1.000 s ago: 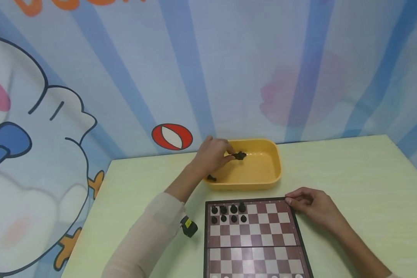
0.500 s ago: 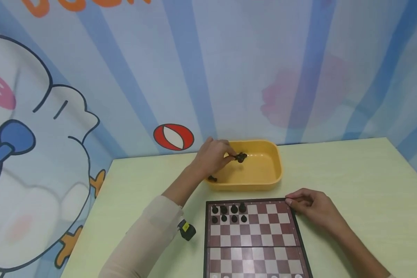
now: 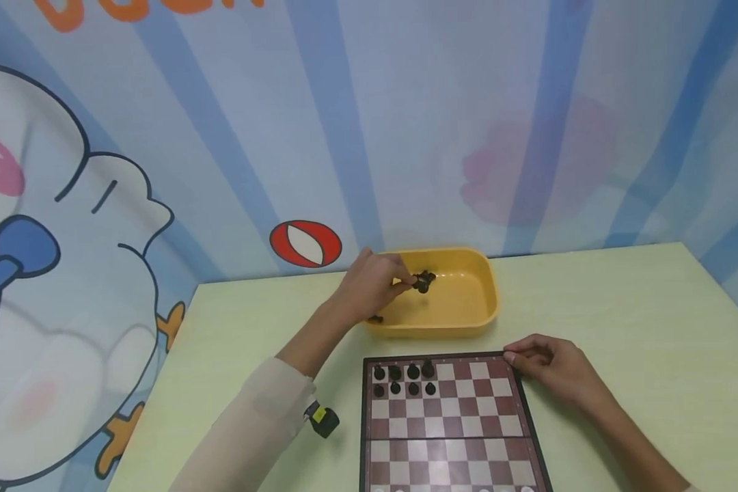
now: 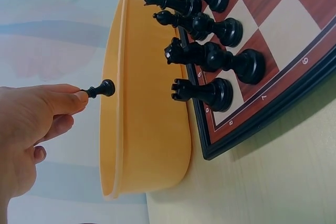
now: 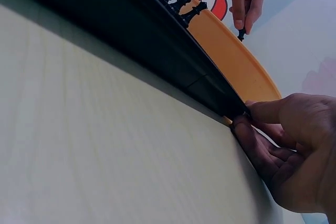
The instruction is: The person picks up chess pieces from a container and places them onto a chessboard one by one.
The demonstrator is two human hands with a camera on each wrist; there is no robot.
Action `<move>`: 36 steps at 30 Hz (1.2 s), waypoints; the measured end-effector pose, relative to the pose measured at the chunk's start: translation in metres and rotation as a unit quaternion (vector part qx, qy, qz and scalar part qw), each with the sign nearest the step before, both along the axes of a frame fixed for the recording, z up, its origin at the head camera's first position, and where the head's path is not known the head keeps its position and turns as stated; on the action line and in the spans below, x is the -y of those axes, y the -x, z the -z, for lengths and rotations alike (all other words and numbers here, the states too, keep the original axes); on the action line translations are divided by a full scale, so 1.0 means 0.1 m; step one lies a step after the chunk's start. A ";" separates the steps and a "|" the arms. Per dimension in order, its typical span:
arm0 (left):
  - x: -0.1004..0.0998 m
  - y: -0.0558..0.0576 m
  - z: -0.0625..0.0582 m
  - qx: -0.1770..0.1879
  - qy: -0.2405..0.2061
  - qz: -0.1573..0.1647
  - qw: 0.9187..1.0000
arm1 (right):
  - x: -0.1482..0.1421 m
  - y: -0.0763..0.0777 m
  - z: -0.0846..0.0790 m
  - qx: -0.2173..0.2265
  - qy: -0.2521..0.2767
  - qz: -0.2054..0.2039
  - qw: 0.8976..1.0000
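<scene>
My left hand [image 3: 372, 283] is over the left part of the yellow tray [image 3: 443, 331]. Its thumb and fingertips pinch a black chess piece [image 4: 106, 88] by the top, so the head is hidden; the round base points away from the fingers. In the left wrist view the piece shows above the tray's rim. My right hand [image 3: 556, 365] pinches the far right corner of the chessboard [image 3: 467, 410], thumb and fingers at its dark edge. Two short rows of black chess pieces, including a rook [image 4: 202, 94], stand on the board's far left squares.
More dark pieces lie in the tray, one group behind the held piece and one piece [image 3: 376, 319] at the near left. White pieces [image 3: 527, 489] show at the board's near edge. A patterned wall [image 3: 418, 137] rises behind the pale table [image 3: 621, 301].
My left hand has drawn slightly back toward me, with the pinched piece turned base forward and apart from the pieces behind it. My right hand stays at the board's corner.
</scene>
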State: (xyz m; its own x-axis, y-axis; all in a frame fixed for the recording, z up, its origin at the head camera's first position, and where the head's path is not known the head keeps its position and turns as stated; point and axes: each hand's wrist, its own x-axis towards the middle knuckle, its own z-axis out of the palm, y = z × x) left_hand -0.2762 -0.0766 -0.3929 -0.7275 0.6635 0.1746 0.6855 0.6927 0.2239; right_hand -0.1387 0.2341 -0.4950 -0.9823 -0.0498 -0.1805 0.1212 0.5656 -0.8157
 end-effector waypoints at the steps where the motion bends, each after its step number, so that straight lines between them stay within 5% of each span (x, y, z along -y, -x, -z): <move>1: 0.01 -0.01 0.00 0.000 0.001 0.001 1.000 | 0.01 0.00 0.01 0.002 -0.001 -0.001 1.000; 10: 0.04 -0.15 -0.03 -0.020 -0.002 0.012 1.000 | 0.01 -0.01 0.02 0.000 0.007 -0.004 1.000; 20: -0.01 -0.32 -0.04 -0.103 -0.026 0.041 0.993 | 0.01 -0.01 0.01 -0.002 -0.002 0.001 1.000; 36: -0.13 -0.66 -0.16 -0.125 -0.002 0.061 0.990 | 0.00 0.00 0.01 -0.001 0.003 -0.004 1.000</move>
